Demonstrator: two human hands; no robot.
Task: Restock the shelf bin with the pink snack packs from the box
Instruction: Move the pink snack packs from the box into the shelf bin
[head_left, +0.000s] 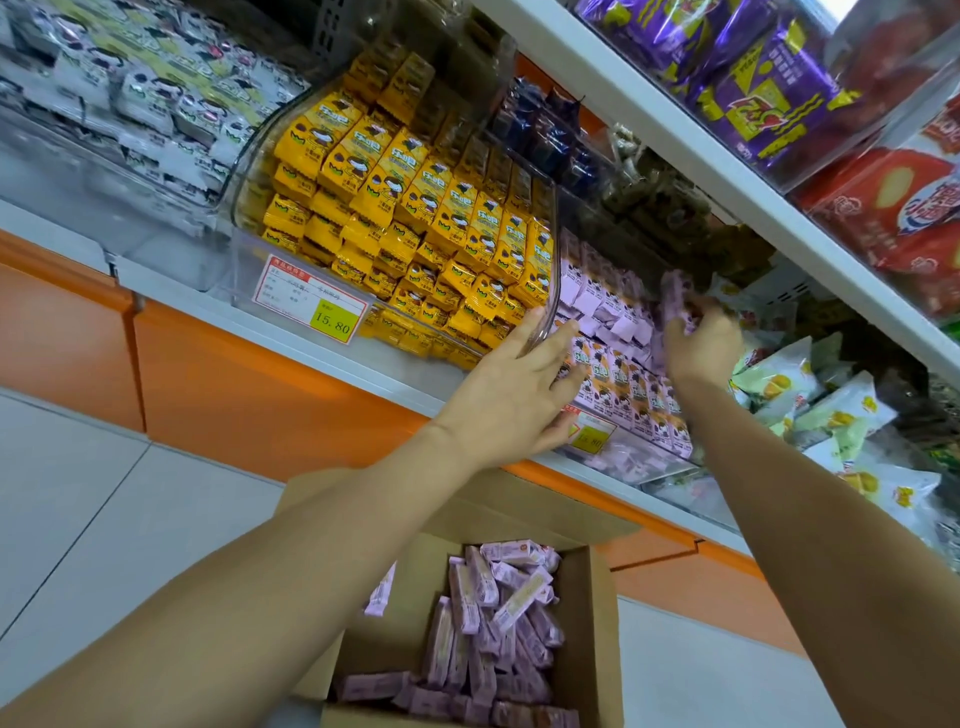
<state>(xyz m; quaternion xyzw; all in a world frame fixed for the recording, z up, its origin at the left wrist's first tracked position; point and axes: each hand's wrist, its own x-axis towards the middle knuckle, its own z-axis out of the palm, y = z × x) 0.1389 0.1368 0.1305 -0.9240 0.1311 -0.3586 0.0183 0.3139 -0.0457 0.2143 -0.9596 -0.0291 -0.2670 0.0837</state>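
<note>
Up on the shelf, the pink packs (618, 395) stand in a tidy row along the near wall of the clear bin (667, 467), with looser ones heaped farther in. My right hand (701, 348) is at the far right of the bin, its fingers (678, 335) curled round a small bundle of packs and pushed into the heap. My left hand (519, 400) lies against the left end of the row, fingers straight and spread, the topmost one by a curved clear wall.

I take this for the placing step: one handful going in while the left hand steadies the row. The box (587, 623) below, nearest me, holds plenty more pink packs, so I judge the job only partway done. Next I would let the bundle go so it settles level, then reach down to the box again. The care needed is not to topple the standing row.

Left of the bin sit yellow packs (415, 234) behind a price tag (311, 306), and white packs (156, 104) farther left. Green-and-white bags (810, 400) lie to the right. Purple bags (753, 88) and red boxes (893, 208) fill the shelf above. Orange panels (234, 374) run under the shelf edge, above a pale tiled floor (104, 493).
</note>
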